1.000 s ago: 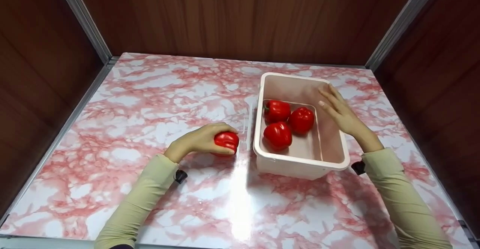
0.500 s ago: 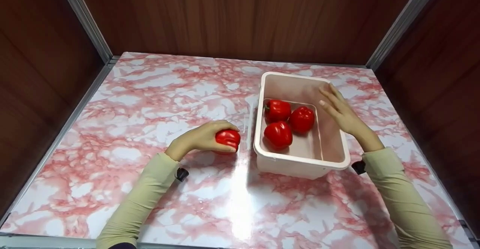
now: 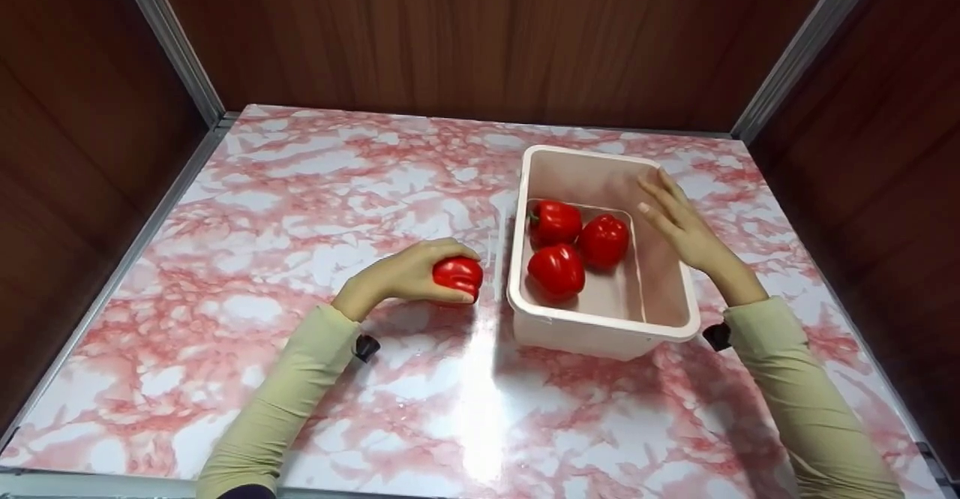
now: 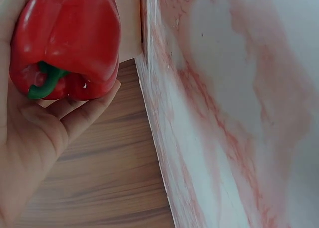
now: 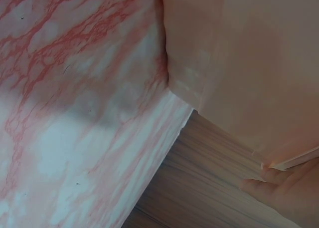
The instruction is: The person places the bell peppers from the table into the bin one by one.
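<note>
My left hand point(image 3: 409, 272) grips a red bell pepper point(image 3: 459, 274) just left of the plastic bin point(image 3: 600, 324). In the left wrist view the same bell pepper point(image 4: 67, 36) sits between thumb and fingers, its green stem facing the wrist. My right hand point(image 3: 682, 229) lies at the bin's right rim with straight, spread fingers. From the right wrist, fingertips point(image 5: 274, 180) show at the rim, beside the bin's pale outer wall point(image 5: 239, 63). Inside the bin are three more red peppers: one at the back left point(image 3: 555, 221), one at the right point(image 3: 604, 241), one in front point(image 3: 556, 271).
Pink-and-white marbled table top point(image 3: 300, 199) extends around the bin. Dark wood-grain panels point(image 3: 480, 41) enclose the back and both sides, with metal posts at the corners. A bright light reflection point(image 3: 481, 409) lies on the table in front.
My left hand has shifted slightly right and away from me with the bell pepper, closer to the bin. The right hand, the bin and the peppers inside look unchanged.
</note>
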### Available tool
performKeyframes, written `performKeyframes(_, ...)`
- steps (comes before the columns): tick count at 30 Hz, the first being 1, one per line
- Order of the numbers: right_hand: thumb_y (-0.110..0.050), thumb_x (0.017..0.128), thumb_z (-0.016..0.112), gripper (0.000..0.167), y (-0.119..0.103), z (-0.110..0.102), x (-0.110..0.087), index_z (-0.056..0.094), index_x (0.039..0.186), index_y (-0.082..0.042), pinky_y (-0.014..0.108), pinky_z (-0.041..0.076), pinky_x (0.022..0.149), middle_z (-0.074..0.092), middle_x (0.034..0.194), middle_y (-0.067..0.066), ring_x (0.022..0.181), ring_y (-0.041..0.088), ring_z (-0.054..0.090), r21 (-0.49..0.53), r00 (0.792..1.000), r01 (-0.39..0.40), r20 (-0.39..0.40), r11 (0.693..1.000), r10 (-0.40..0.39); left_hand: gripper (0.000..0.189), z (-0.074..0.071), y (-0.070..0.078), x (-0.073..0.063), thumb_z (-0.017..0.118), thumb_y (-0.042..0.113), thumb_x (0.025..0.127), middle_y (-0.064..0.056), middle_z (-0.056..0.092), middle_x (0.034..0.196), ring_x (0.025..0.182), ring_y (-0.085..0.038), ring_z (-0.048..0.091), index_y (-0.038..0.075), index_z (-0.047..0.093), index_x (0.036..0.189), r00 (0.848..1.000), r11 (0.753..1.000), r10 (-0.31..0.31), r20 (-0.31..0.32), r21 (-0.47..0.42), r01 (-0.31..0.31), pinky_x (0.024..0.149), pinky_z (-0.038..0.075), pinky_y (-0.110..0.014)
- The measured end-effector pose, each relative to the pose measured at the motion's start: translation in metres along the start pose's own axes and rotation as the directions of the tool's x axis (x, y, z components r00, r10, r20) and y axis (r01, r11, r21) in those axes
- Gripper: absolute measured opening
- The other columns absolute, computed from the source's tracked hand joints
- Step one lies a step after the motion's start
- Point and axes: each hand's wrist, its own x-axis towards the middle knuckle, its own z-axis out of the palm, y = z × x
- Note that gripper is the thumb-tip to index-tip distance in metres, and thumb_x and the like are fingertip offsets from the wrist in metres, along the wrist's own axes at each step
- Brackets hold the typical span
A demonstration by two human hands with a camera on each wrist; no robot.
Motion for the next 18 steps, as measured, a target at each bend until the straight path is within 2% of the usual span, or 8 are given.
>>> performKeyframes(10, -0.033, 0.096, 0.046, 0.053, 0.0022, -0.0005, 0.0002, 0.034, 0.144, -0.012, 0.064, 0.003, 0.107, 0.005, 0.155, 0.015, 0.141, 0.035, 0.001, -0.012, 1.0, 0.025, -0.012, 1.0, -0.025, 0.061, -0.0008, 0.0037, 0.0034, 0.07, 0.054, 0.074, 0.003, 0.059, 0.114, 0.099, -0.01, 0.056, 0.016, 0.058, 0.12, 0.999, 0.999, 0.017, -0.027, 0.032, -0.016, 0.079, 0.05, -0.028)
performKeyframes(18, -0.033, 0.096, 0.046, 0.053, 0.0027, 0.0005, 0.0004, 0.034, 0.144, -0.013, 0.063, 0.002, 0.107, 0.004, 0.155, 0.014, 0.141, 0.036, 0.001, -0.009, 1.0, 0.019, -0.014, 1.0, -0.019, 0.061, -0.002, 0.0065, 0.0066, 0.068, 0.057, 0.074, 0.004, 0.059, 0.116, 0.1, -0.009, 0.056, 0.02, 0.057, 0.122, 0.999, 0.999, 0.028, -0.036, 0.036, -0.027, 0.08, 0.049, -0.027)
